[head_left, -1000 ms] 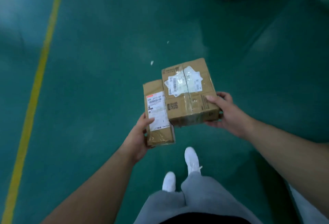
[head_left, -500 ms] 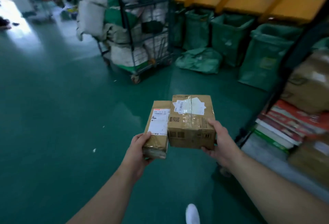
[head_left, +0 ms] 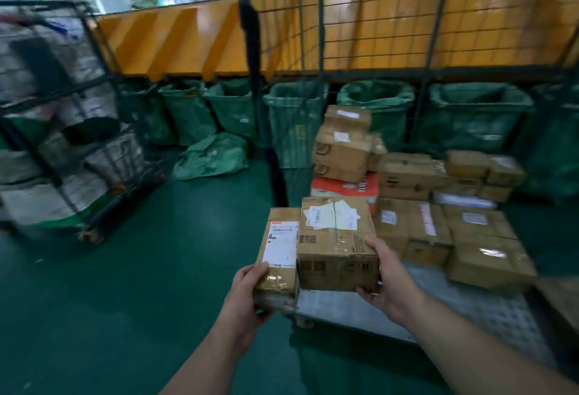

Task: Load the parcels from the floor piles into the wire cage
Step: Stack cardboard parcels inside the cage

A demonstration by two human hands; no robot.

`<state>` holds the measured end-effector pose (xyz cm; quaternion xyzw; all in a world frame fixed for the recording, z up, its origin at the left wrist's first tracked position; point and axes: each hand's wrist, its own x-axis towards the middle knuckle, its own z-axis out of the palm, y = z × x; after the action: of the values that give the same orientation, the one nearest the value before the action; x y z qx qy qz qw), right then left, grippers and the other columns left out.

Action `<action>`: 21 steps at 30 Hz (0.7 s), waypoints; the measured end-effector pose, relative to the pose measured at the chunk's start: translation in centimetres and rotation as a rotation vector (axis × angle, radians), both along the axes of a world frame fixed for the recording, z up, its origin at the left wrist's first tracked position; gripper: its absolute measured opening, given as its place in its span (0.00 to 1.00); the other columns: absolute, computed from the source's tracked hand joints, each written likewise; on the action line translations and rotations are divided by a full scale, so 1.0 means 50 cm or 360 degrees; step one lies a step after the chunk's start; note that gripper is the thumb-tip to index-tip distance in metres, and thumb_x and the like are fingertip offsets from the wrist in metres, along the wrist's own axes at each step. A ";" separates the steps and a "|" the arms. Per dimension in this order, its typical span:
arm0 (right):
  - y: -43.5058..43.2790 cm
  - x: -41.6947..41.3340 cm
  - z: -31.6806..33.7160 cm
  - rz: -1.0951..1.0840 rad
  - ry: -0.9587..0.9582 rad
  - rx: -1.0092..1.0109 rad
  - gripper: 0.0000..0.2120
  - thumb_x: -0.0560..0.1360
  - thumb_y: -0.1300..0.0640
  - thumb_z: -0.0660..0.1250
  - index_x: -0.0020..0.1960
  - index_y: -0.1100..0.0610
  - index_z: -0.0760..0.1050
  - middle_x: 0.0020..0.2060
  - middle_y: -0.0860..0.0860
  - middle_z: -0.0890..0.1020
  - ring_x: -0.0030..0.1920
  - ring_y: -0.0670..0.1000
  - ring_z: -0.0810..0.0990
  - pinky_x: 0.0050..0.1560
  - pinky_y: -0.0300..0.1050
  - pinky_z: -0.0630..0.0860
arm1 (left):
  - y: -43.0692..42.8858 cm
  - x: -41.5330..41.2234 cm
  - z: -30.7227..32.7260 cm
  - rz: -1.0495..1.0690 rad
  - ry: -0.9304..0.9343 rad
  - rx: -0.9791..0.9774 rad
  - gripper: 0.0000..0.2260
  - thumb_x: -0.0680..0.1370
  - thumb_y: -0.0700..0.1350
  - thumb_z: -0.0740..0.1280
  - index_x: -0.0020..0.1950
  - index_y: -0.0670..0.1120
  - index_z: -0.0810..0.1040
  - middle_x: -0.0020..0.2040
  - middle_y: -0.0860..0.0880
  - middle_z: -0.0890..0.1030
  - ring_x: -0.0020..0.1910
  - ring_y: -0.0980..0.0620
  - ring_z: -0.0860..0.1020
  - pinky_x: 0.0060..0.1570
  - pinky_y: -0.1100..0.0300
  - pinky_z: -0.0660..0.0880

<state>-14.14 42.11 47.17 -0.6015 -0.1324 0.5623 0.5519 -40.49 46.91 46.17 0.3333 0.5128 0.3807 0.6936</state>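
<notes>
Although the wire cage (head_left: 391, 34), which fills the view from twelve round to four o'clock, already holds a fair stack of parcels (head_left: 413, 175) against its mesh back, the near part of its plate floor (head_left: 470, 310) lies bare. I judge the loading well under way but not finished.

Two more parcels are about to go in. The taped box (head_left: 336, 247), just below centre, appears to hang over the plate's front corner. The narrow parcel (head_left: 279, 250) touches its nine o'clock side and looks short of the cage. The right hand (head_left: 388, 281) clamps the box's near right corner, thumb on top and fingers curled beneath. The left hand (head_left: 247, 297) grips the narrow parcel's near end, thumb on its top face. Neither parcel is set down yet.

The floor piles are out of view, so how many parcels remain cannot be told. The cage's top and right side are cut off. Blur smears the stack, so no count is safe. A second cage (head_left: 62, 143) at nine o'clock is too blurred to read. The fingers under both parcels are mostly hidden.
</notes>
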 end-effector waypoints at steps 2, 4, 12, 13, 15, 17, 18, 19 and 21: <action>-0.020 0.103 -0.002 -0.0090 -0.0012 -0.0015 0.29 0.70 0.33 0.71 0.64 0.48 0.74 0.54 0.56 0.85 0.57 0.56 0.82 0.46 0.51 0.82 | 0.010 0.112 -0.009 -0.0087 0.0001 -0.0016 0.23 0.73 0.55 0.73 0.65 0.50 0.75 0.57 0.44 0.85 0.50 0.46 0.83 0.47 0.53 0.74; -0.039 0.205 -0.008 -0.0186 -0.0022 -0.0012 0.29 0.70 0.33 0.71 0.64 0.49 0.74 0.54 0.56 0.85 0.56 0.57 0.82 0.48 0.53 0.82 | 0.023 0.221 -0.015 -0.0189 0.0022 -0.0037 0.26 0.71 0.59 0.74 0.65 0.49 0.75 0.57 0.43 0.85 0.51 0.43 0.83 0.49 0.51 0.76; -0.060 0.520 -0.022 -0.0382 -0.0038 0.0015 0.31 0.68 0.32 0.72 0.64 0.48 0.75 0.58 0.56 0.83 0.59 0.57 0.80 0.41 0.49 0.79 | 0.060 0.566 -0.034 -0.0419 0.0049 -0.0080 0.19 0.76 0.56 0.71 0.64 0.53 0.75 0.56 0.45 0.86 0.56 0.42 0.83 0.51 0.51 0.77; -0.058 0.542 -0.029 -0.0392 -0.0025 0.0016 0.31 0.68 0.32 0.72 0.65 0.48 0.75 0.58 0.56 0.83 0.59 0.57 0.80 0.41 0.49 0.80 | 0.061 0.589 -0.031 -0.0437 0.0049 -0.0094 0.18 0.77 0.56 0.71 0.64 0.54 0.75 0.55 0.46 0.86 0.56 0.43 0.83 0.52 0.50 0.77; -0.048 0.579 -0.046 -0.0412 0.0011 -0.0005 0.33 0.66 0.31 0.72 0.65 0.47 0.74 0.58 0.57 0.83 0.58 0.58 0.81 0.40 0.48 0.81 | 0.072 0.626 -0.027 -0.0478 0.0073 -0.0113 0.17 0.77 0.56 0.71 0.64 0.56 0.76 0.55 0.46 0.86 0.56 0.43 0.84 0.53 0.49 0.78; -0.028 0.601 -0.066 -0.0447 0.0049 -0.0038 0.34 0.66 0.31 0.72 0.65 0.48 0.74 0.57 0.56 0.84 0.57 0.58 0.82 0.41 0.49 0.81 | 0.094 0.652 -0.029 -0.0497 0.0105 -0.0139 0.16 0.77 0.54 0.72 0.63 0.57 0.77 0.54 0.45 0.86 0.55 0.42 0.84 0.53 0.47 0.79; -0.011 0.608 -0.078 -0.0468 0.0076 -0.0058 0.33 0.67 0.32 0.72 0.66 0.48 0.73 0.56 0.56 0.84 0.57 0.58 0.82 0.42 0.50 0.81 | 0.110 0.661 -0.033 -0.0511 0.0128 -0.0152 0.16 0.77 0.54 0.73 0.63 0.57 0.77 0.55 0.44 0.86 0.55 0.42 0.84 0.52 0.47 0.80; 0.001 0.611 -0.087 -0.0479 0.0090 -0.0070 0.33 0.67 0.32 0.72 0.66 0.48 0.73 0.56 0.57 0.84 0.57 0.58 0.82 0.42 0.50 0.81 | 0.121 0.666 -0.035 -0.0514 0.0141 -0.0166 0.16 0.77 0.53 0.74 0.64 0.57 0.77 0.55 0.44 0.86 0.54 0.42 0.84 0.51 0.47 0.81; 0.037 0.615 -0.106 -0.0500 0.0130 -0.0103 0.30 0.70 0.34 0.71 0.66 0.50 0.73 0.55 0.58 0.84 0.56 0.58 0.81 0.43 0.49 0.81 | 0.161 0.675 -0.052 -0.0528 0.0173 -0.0200 0.17 0.76 0.53 0.74 0.64 0.58 0.77 0.56 0.44 0.85 0.54 0.42 0.84 0.50 0.47 0.81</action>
<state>16.61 43.98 41.85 -0.6088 0.0039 0.4971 0.6183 -6.76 54.95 43.55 0.3893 0.5104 0.2098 0.7375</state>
